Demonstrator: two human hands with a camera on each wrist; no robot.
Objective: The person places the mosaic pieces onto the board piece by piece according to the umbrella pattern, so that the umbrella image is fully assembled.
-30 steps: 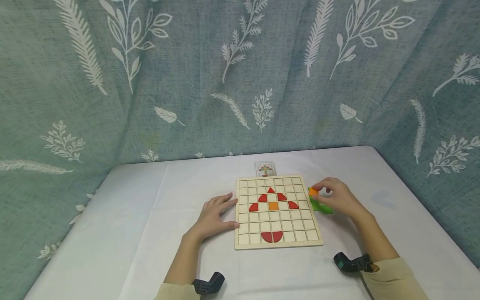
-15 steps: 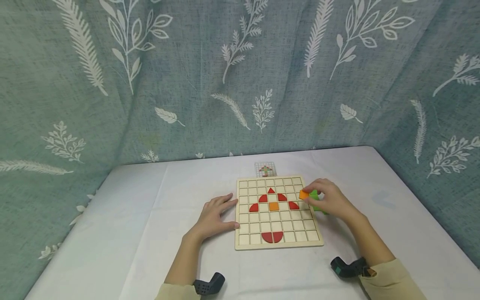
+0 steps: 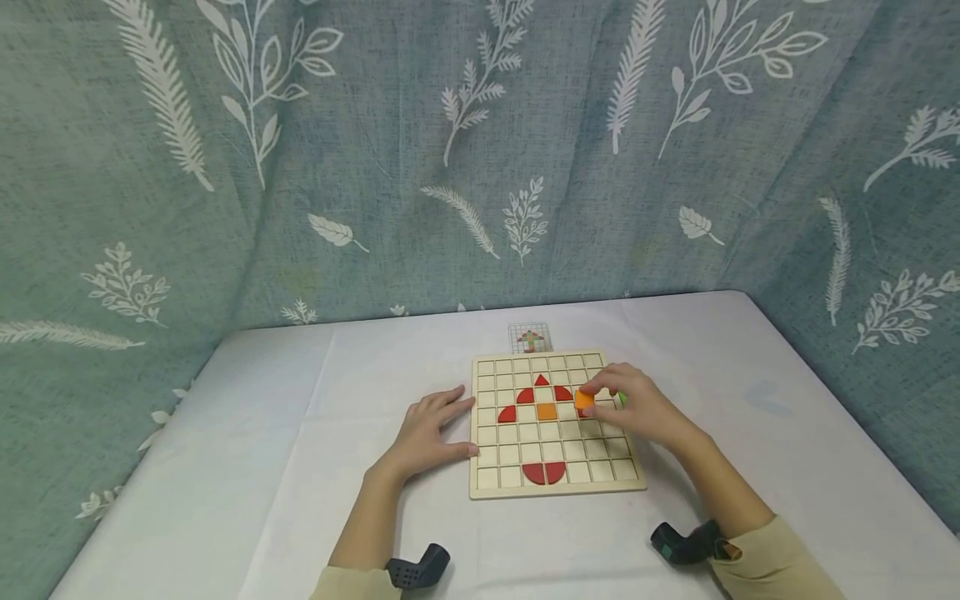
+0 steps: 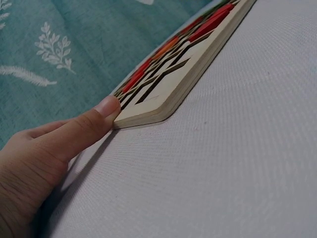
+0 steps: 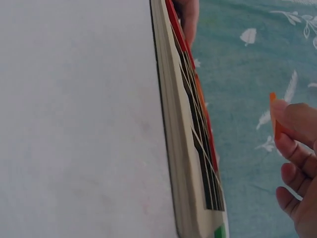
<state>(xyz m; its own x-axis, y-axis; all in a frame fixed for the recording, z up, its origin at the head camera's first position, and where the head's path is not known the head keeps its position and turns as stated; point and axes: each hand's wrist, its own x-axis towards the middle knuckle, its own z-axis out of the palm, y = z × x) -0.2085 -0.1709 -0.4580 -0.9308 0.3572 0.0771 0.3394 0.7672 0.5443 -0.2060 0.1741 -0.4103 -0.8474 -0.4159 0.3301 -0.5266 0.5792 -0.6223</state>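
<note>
A square wooden grid board (image 3: 517, 454) lies on the white-covered table. Red quarter-round pieces (image 3: 554, 473), a red triangle (image 3: 542, 380) and an orange square piece (image 3: 547, 412) sit in its cells. Over the board's right half, my right hand (image 3: 637, 402) pinches another orange square tile (image 3: 584, 400) between thumb and fingers. That tile shows edge-on in the right wrist view, held above the board surface. My left hand (image 3: 427, 433) rests at the board's left edge, fingers spread. In the left wrist view its thumb touches the board's rim near the rounded corner.
Behind the board's far edge lies a small pattern card (image 3: 530, 337) with a gridded picture. Green pieces (image 3: 623, 399) peek out at the board's right side, mostly behind my right hand. A leaf-printed curtain (image 3: 375, 167) hangs behind the table.
My right hand has carried the orange tile leftward from the green pieces beside the board to above its right half. The left hand stays at the left edge.
</note>
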